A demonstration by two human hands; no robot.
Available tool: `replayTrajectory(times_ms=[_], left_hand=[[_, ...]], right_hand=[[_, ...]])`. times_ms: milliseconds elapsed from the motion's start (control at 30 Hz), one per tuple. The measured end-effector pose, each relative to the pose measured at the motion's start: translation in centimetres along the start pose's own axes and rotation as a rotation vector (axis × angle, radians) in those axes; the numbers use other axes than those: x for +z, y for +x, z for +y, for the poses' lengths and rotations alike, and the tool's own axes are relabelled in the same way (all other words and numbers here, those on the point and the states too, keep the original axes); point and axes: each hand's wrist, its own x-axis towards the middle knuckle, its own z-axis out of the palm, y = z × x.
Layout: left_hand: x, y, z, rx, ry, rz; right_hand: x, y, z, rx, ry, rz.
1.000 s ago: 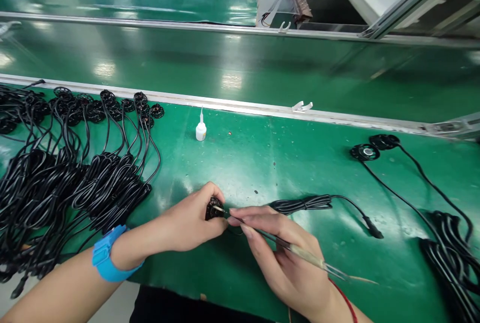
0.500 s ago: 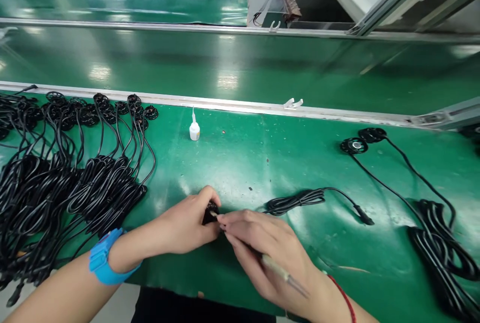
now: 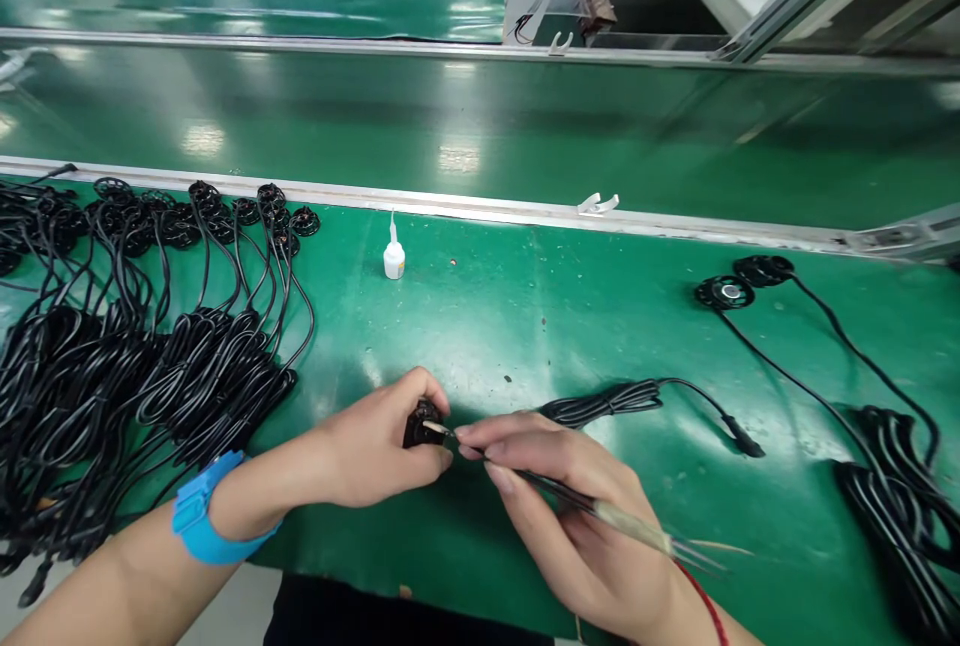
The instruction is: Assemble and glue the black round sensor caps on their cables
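My left hand (image 3: pixel 375 441), a blue band on its wrist, is closed around a small black part (image 3: pixel 422 423) low over the green bench. The fingers hide much of it. In my right hand (image 3: pixel 577 506) is a slim pen-like tool (image 3: pixel 630 523), dark at the front, with a pale wrapped section and thin prongs at its rear. Its light tip reaches the face of the black part. Just beyond my right hand lies a bundled black cable (image 3: pixel 607 401) with a plug at its right end.
Many bundled black cables (image 3: pixel 202 356) with round black ends cover the bench's left side. A white dropper bottle (image 3: pixel 394 261) stands near the metal rail (image 3: pixel 480 209). At right lie two round black parts (image 3: pixel 726 293) on coiled cables. A white hook (image 3: pixel 598 205) sits on the rail.
My right hand has moved slightly right and tilted back, so more of the pen-like tool shows. The left hand stays almost in place, and more of the black part is visible.
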Motion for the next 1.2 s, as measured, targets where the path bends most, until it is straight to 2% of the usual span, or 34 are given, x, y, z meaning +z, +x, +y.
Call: replayTrajectory(times_ms=[167, 267, 333, 400, 467, 533, 667, 733, 833, 967, 1067, 1200], left_hand=[[0.3, -0.1, 0.5, 0.012, 0.145, 0.045], [0.4, -0.2, 0.5, 0.058, 0.174, 0.065], [0.4, -0.3, 0.5, 0.072, 0.169, 0.085], [0.3, -0.3, 0.4, 0.07, 0.158, 0.109], [0.2, -0.4, 0.4, 0.071, 0.122, 0.113], [0.2, -0.5, 0.4, 0.091, 0.058, 0.102], [0.3, -0.5, 0.4, 0.15, -0.038, 0.105], [0.3, -0.5, 0.3, 0.174, -0.069, 0.107], [0.1, -0.6, 0.1, 0.212, -0.084, 0.143], [0.1, -0.8, -0.1, 0.271, -0.122, 0.165], [0.2, -0.9, -0.1, 0.266, -0.238, 0.112], [0.3, -0.7, -0.1, 0.205, -0.391, 0.017]], right_hand=[[0.2, 0.2, -0.5, -0.137, -0.206, -0.196], [-0.2, 0.2, -0.8, -0.161, -0.192, -0.197], [-0.5, 0.1, -0.8, -0.124, -0.121, -0.116], [-0.8, 0.0, -0.4, -0.072, -0.058, 0.031], [-0.8, -0.1, 0.2, -0.01, -0.078, 0.13], [-0.6, 0.0, 0.9, 0.065, -0.196, 0.097], [-0.2, 0.3, 1.8, 0.194, -0.393, -0.073], [-0.2, 0.6, 1.5, 0.251, -0.347, -0.098], [-0.3, 1.0, 0.5, 0.353, -0.162, -0.157], [0.2, 1.0, -0.3, 0.4, 0.027, -0.249], [0.8, 0.8, -0.2, 0.455, 0.129, -0.216], [1.1, 0.7, 0.3, 0.473, 0.134, -0.163]])
